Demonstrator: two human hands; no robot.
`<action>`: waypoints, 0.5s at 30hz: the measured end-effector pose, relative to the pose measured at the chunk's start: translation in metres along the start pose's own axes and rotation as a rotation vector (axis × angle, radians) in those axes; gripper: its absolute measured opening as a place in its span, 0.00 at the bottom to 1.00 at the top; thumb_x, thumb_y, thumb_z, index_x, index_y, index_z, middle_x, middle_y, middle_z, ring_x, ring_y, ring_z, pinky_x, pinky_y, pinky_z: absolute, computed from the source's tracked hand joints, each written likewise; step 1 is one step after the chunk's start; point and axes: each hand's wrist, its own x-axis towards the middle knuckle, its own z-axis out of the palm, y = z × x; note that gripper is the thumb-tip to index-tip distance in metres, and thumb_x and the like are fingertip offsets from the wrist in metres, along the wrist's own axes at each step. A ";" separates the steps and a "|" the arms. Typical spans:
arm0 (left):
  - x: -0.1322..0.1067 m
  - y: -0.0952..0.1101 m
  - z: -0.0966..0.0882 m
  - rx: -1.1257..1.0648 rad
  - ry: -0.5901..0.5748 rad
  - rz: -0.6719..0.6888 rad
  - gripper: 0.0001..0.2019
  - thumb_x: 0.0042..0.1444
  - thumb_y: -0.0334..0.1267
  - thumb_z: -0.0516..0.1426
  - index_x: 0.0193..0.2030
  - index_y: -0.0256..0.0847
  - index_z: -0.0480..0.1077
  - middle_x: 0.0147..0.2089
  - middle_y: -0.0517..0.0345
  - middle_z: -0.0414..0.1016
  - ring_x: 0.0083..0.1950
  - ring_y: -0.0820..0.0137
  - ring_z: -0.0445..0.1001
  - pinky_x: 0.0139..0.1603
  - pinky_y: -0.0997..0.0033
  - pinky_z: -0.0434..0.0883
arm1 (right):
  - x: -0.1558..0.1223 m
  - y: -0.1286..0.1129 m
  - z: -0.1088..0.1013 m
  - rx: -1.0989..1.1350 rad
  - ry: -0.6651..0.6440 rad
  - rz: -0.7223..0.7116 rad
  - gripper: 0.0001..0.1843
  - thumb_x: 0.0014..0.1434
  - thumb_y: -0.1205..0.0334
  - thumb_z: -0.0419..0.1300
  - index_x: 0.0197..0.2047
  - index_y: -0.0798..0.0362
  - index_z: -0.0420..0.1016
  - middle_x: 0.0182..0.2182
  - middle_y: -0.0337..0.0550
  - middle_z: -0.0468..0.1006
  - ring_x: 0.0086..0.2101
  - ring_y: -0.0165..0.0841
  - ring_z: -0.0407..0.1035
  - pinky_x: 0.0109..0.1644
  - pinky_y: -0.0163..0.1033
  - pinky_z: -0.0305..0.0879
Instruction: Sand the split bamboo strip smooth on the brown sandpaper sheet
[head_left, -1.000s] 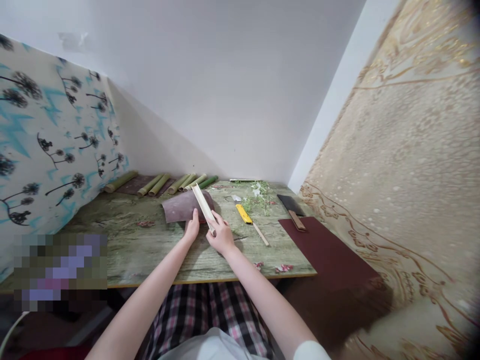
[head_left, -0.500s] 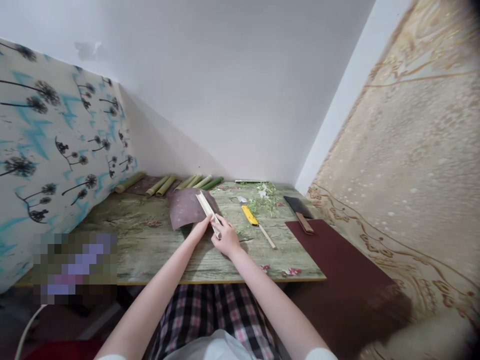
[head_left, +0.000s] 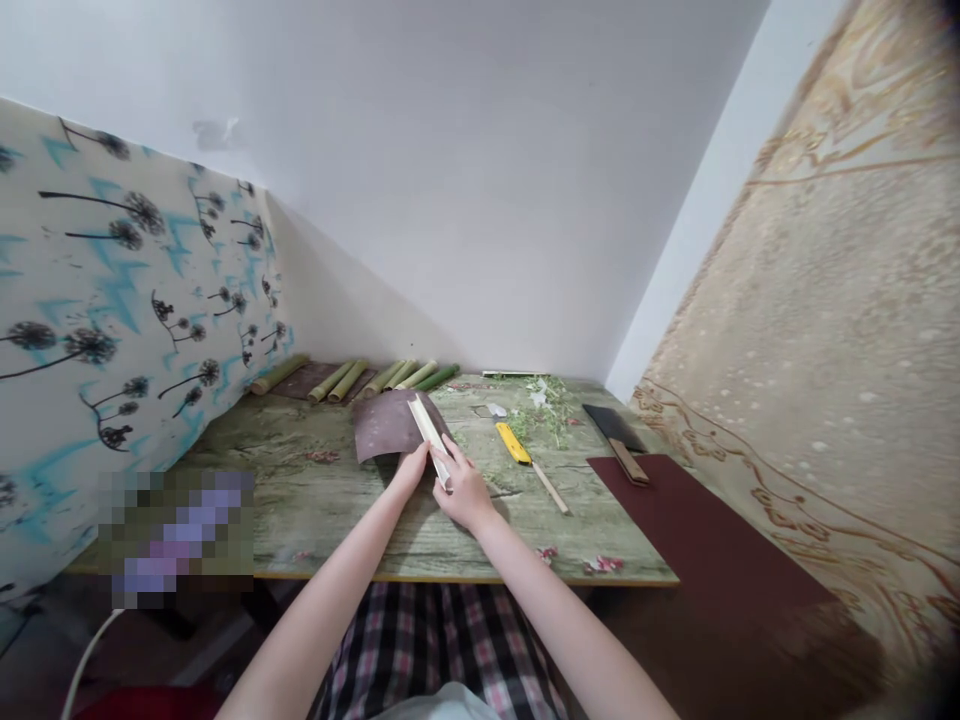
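Over the surface [head_left: 330,515]: a pale strip [head_left: 426,425], slanting across a curved brown sheet [head_left: 384,425].
Left hand [head_left: 410,468]: grip closed on the strip's left edge, fingers mostly hidden.
Right hand [head_left: 465,492]: grip closed around the strip's near end.
To the right: a yellow tool [head_left: 513,443].

The held strip [head_left: 426,427] is cream, the curved sheet [head_left: 381,422] below it dusky purple-brown, the cutter [head_left: 512,443] bright yellow. Wood grain in grey-green covers the tabletop [head_left: 300,512]. Far left, tubes [head_left: 347,381] are yellow-green. On the left, black dandelions and blue zigzags pattern a white covering [head_left: 112,270]; on the right, a mat [head_left: 697,520] is maroon.
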 end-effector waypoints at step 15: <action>0.002 -0.003 0.005 -0.339 -0.027 -0.144 0.11 0.46 0.40 0.53 0.28 0.33 0.69 0.26 0.52 0.73 0.28 0.69 0.71 0.31 0.74 0.67 | 0.001 0.002 0.003 0.011 0.006 -0.039 0.25 0.48 0.67 0.54 0.52 0.52 0.62 0.55 0.47 0.57 0.52 0.36 0.55 0.51 0.43 0.53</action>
